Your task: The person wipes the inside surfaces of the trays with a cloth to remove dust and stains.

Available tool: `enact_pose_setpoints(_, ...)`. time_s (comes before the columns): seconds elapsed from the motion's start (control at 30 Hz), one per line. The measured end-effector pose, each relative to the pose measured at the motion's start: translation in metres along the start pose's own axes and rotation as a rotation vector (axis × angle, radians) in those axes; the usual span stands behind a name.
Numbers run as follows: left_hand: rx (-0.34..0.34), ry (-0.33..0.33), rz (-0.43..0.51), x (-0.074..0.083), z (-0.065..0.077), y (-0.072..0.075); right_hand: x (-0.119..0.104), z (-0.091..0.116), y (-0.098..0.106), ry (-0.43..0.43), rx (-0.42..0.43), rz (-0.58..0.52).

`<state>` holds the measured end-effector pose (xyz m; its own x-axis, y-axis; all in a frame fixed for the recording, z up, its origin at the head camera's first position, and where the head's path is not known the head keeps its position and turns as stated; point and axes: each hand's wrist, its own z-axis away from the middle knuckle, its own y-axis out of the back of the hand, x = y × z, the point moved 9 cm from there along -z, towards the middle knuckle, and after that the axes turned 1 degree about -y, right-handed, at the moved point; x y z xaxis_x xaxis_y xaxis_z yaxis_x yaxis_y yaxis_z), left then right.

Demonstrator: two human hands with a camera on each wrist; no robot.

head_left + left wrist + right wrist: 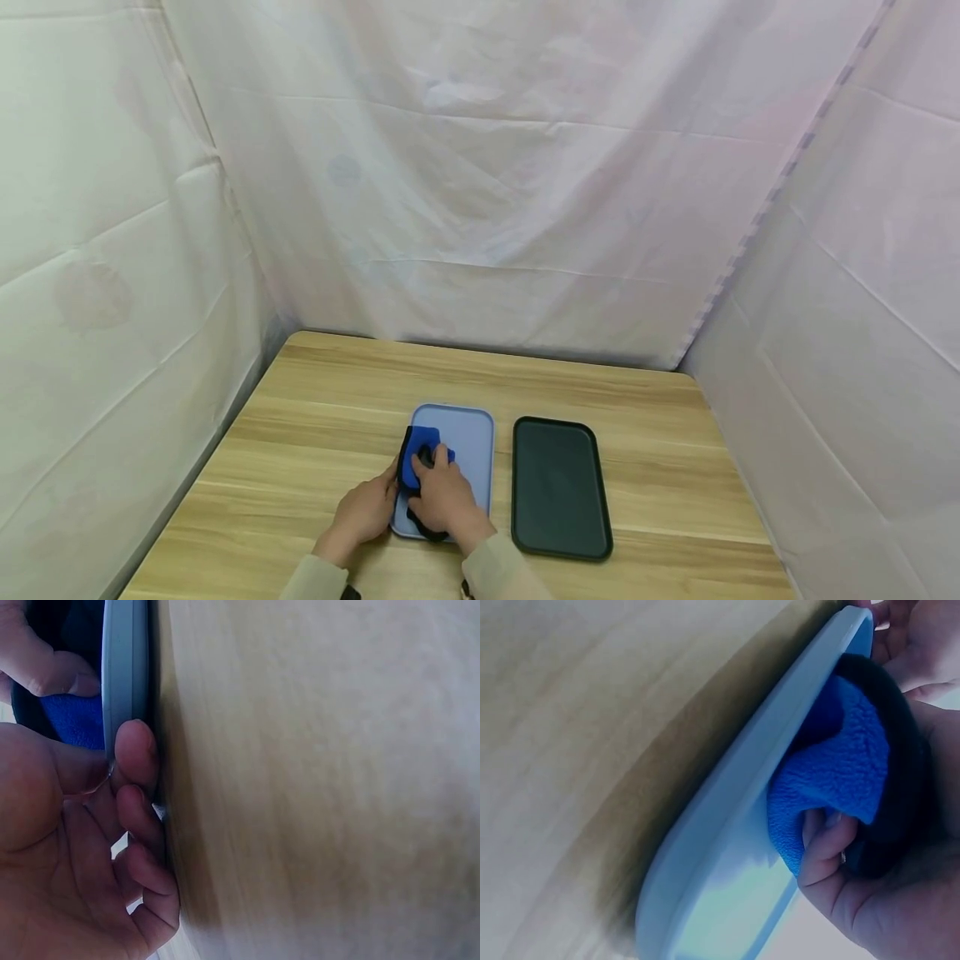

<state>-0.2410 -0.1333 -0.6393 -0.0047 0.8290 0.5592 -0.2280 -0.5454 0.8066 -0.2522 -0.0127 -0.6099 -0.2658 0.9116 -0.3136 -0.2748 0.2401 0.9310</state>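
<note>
A light blue tray [472, 450] lies on the table, its long side pointing away from me. My left hand [367, 507] pinches its left rim; the left wrist view shows the thumb over the rim [124, 667] and curled fingers outside it. Inside the tray, my right hand [444, 498] grips a bunched blue cloth [426, 439] with black edging. In the right wrist view the fluffy cloth [840, 757] folds around the fingers and touches the tray. Part of the cloth is hidden under the right hand.
A dark green tray [558, 487] lies to the right of the light blue one, with a narrow gap between them. The wood-grain table [660, 467] is enclosed by pale hanging sheets [480, 183] at the back and both sides.
</note>
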Motion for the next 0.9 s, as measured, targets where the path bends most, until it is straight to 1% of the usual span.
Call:
enact_pose_setpoints(0.23,0.008,-0.022,-0.01,0.002,0.0,0.001,-0.003,0.008,-0.004,0.002,-0.017,0.023)
enact_pose_setpoints(0.63,0.013,-0.03,-0.009,0.003,0.002,0.003,-0.014,0.018,-0.004,0.015,-0.042,0.091)
enact_pose_setpoints(0.9,0.005,0.0,0.029,-0.001,0.001,-0.001,-0.02,0.026,-0.004,0.024,-0.082,0.186)
